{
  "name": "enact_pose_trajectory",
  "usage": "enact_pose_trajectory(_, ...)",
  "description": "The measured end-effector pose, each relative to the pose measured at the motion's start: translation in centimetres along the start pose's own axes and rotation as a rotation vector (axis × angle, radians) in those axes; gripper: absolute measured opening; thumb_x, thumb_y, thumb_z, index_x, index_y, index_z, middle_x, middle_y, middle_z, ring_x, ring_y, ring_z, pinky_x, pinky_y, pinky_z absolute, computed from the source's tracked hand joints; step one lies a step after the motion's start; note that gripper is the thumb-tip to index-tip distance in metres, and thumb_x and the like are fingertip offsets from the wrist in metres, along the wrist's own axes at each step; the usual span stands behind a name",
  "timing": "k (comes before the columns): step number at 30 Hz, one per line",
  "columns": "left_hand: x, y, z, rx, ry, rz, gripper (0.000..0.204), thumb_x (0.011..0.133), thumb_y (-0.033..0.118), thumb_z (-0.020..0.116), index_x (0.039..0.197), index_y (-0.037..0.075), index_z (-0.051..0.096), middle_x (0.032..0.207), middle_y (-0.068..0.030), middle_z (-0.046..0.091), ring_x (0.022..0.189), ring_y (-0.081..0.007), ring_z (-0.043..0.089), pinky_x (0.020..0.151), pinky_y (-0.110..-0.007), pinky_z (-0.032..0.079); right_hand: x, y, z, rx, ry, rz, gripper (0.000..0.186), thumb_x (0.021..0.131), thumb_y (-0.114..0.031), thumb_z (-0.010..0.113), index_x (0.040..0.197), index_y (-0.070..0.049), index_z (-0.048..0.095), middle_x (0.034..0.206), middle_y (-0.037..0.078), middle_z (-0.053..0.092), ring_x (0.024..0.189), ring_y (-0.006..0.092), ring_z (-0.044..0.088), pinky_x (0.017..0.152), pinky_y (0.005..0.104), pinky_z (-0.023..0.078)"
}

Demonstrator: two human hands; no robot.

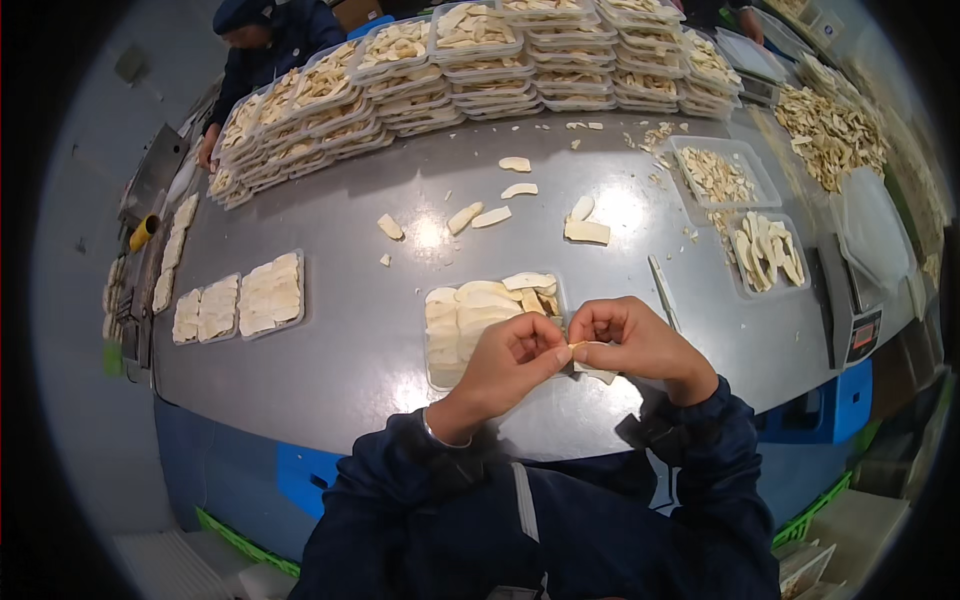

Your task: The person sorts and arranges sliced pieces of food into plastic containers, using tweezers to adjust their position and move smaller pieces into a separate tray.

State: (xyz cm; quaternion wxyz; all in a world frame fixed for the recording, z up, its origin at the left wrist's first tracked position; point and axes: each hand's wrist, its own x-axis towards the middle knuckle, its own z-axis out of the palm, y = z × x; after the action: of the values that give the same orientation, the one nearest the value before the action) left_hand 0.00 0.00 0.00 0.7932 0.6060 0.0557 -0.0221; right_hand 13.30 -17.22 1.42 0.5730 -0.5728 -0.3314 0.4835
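My left hand and my right hand meet at their fingertips just over a tray's right side. Thumbs and forefingers of both are closed in a pinch on a small pale slice, mostly hidden by the fingers. Below them the clear plastic tray holds overlapping cream slices laid flat, with browner pieces at its far right corner. Another pale slice shows under my right hand. To the right of the tray lies a thin knife-like tool.
Loose slices and crumbs lie on the metal table. Filled trays stand left, stacked trays at the back. On the right are slice tubs, a scale and a heap of pieces. A co-worker stands far left.
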Motion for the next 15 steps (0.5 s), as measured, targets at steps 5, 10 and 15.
enact_pose_trajectory(5, -0.1, -0.2, 0.5, -0.137, -0.003, 0.008, 0.008, 0.094, 0.003, 0.064, 0.098, 0.003, 0.057, 0.090, 0.0001, 0.059, 0.077, -0.0052, 0.053, 0.071, -0.020, 0.045, -0.2, -0.8, 0.0, 0.064, 0.016, 0.033, 0.009, 0.091, -0.011, 0.069, 0.091, -0.004, 0.064, 0.078, -0.005, 0.061, 0.069, 0.0013, 0.053, 0.063, 0.0179, 0.041)
enact_pose_trajectory(10, -0.4, -1.6, 1.4, 0.092, -0.063, 0.110, 0.007, 0.093, -0.001, 0.062, 0.095, 0.002, 0.056, 0.093, -0.0013, 0.053, 0.076, -0.0058, 0.050, 0.069, -0.021, 0.043, 0.7, 0.6, -4.1, -0.108, 0.566, -0.133, 0.013, 0.092, -0.010, 0.066, 0.102, -0.002, 0.063, 0.079, -0.002, 0.065, 0.068, 0.0023, 0.056, 0.059, 0.0191, 0.043)
enact_pose_trajectory(15, -0.9, -2.1, 2.8, 0.300, -0.187, 0.157, 0.006, 0.088, -0.003, 0.062, 0.088, 0.001, 0.058, 0.088, -0.0035, 0.054, 0.066, -0.0073, 0.052, 0.059, -0.023, 0.042, 2.0, 2.3, -8.4, -0.252, 0.699, -0.162, 0.014, 0.091, -0.011, 0.065, 0.101, -0.001, 0.063, 0.080, -0.001, 0.065, 0.070, 0.0037, 0.058, 0.061, 0.0191, 0.044)
